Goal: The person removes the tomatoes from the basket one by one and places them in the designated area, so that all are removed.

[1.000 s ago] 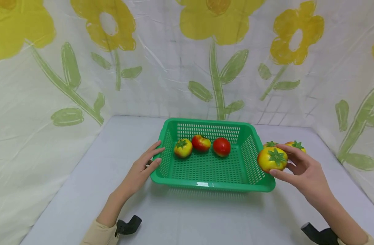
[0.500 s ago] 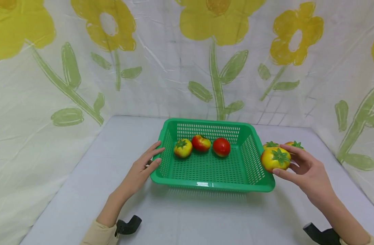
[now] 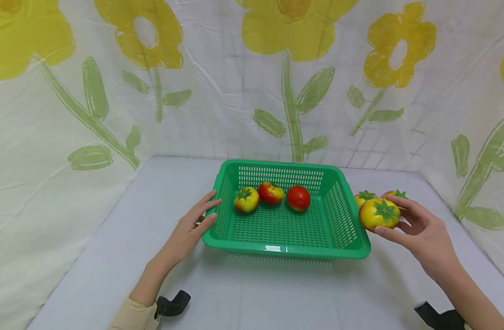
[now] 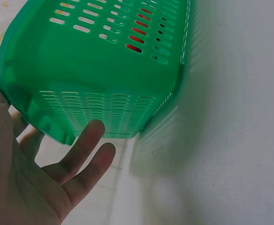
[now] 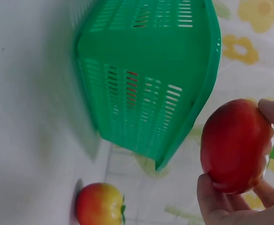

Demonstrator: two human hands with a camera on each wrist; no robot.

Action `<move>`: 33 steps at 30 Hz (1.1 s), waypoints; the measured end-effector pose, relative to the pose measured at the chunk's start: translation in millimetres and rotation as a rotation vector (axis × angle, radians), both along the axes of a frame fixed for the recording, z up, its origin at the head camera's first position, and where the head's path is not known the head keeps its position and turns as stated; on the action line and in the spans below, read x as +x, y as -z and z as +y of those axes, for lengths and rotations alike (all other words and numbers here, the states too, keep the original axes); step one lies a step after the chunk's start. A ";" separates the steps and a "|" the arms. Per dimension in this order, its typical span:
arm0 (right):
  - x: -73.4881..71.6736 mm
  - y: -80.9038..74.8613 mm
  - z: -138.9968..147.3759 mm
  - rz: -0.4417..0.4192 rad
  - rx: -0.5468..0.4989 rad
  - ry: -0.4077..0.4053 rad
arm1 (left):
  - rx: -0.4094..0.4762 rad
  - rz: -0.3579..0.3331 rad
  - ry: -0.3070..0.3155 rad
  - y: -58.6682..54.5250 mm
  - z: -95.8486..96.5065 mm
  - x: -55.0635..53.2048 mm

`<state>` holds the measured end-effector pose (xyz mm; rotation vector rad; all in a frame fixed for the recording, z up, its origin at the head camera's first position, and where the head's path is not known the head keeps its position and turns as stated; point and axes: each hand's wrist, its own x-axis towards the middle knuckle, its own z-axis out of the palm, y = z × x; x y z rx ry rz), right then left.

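My right hand (image 3: 427, 236) pinches a yellow-and-red tomato-like fruit with a green leafy top (image 3: 375, 214) between thumb and fingers. It hangs off the table, just outside the right rim of a green plastic basket (image 3: 280, 251). The right wrist view shows the red underside of this fruit (image 5: 235, 145). My left hand (image 3: 190, 227) rests at the basket's left rim, some fingertips and the thumb on it. Two other fingers (image 4: 92, 159) stretch out straight beside the basket wall in the left wrist view. Inside the basket lie a yellow fruit (image 3: 246, 200), a red-and-yellow one (image 3: 270, 193) and a red one (image 3: 299, 198).
Two more such fruits, a nearer one (image 3: 364, 197) and a farther one (image 3: 394, 194), are behind the held one, right of the basket. A white-covered table (image 3: 272, 298) lies underneath. A flower-printed curtain (image 3: 218, 114) closes off the back and sides.
My right hand has moved a little to the right with the fruit, away from the basket's rim. The left hand and the basket have stayed in place.
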<state>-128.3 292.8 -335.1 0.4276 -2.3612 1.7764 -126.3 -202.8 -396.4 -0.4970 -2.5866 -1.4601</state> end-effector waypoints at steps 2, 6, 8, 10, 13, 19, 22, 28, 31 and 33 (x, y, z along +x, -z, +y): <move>-0.7 1.3 2.4 -0.005 -0.012 0.007 | 0.002 0.001 0.002 0.1 0.2 0.0; -2.9 3.9 8.2 -0.010 0.013 0.039 | 0.004 0.004 0.002 -0.7 0.7 0.5; -4.6 5.6 11.6 -0.015 0.011 0.049 | 0.008 0.004 0.004 -1.4 1.0 0.8; -6.7 7.6 15.0 -0.025 -0.010 0.051 | 0.010 0.005 0.005 -1.8 1.2 0.8; -9.7 10.9 19.7 -0.040 -0.004 0.067 | 0.012 0.005 0.005 -1.1 0.9 0.4; -14.3 16.8 27.3 -0.047 0.071 0.118 | 0.005 0.007 0.002 1.0 -0.2 -0.6; -15.9 19.0 31.1 -0.050 0.099 0.140 | 0.003 0.005 0.003 0.9 -0.2 -0.5; -19.8 22.4 40.1 -0.071 0.159 0.188 | 0.006 0.004 0.005 0.2 -0.1 -0.4; -22.1 23.7 46.6 -0.090 0.159 0.198 | 0.007 0.002 0.004 0.5 0.0 -0.8; -23.5 24.6 51.6 -0.100 0.171 0.207 | 0.006 -0.002 0.002 0.7 0.0 -1.1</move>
